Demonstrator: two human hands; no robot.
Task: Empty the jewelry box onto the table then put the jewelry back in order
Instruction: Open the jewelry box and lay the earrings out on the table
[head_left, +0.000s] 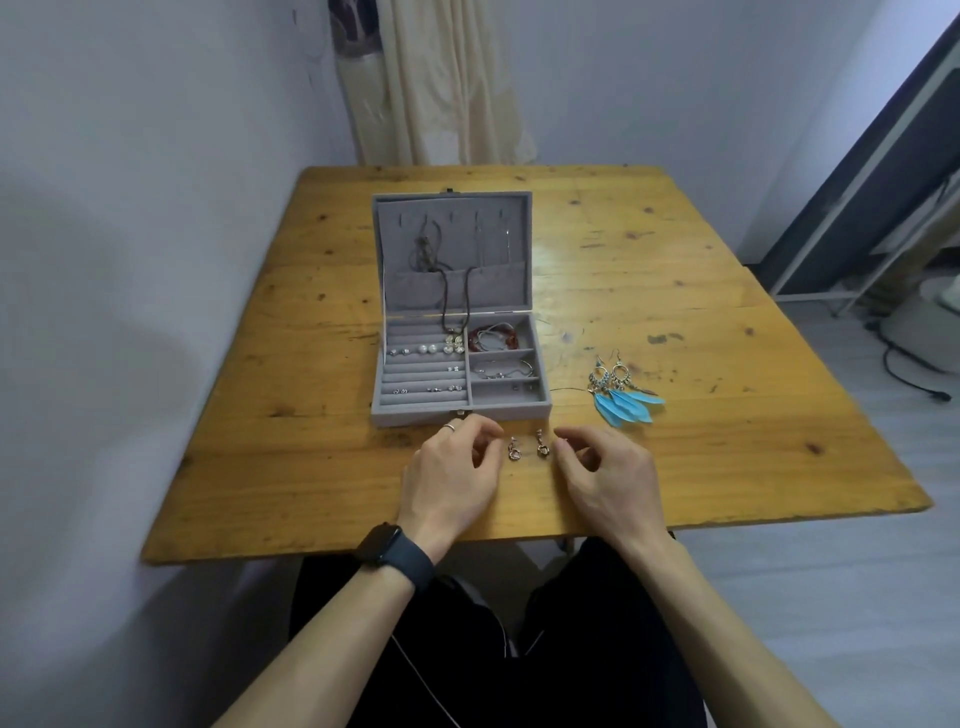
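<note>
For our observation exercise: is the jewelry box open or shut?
Open: the jewelry box has its lid raised, its compartments showing.

Matt grey velvety jewelry box (460, 410) on a glossy, knotty wooden table (675, 270).

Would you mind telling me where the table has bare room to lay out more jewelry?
Bare table lies left of the jewelry box, to its right beyond the feather earrings, and at the near-right corner. It is crowded just before the box, where the left hand and right hand flank two small earrings.
</note>
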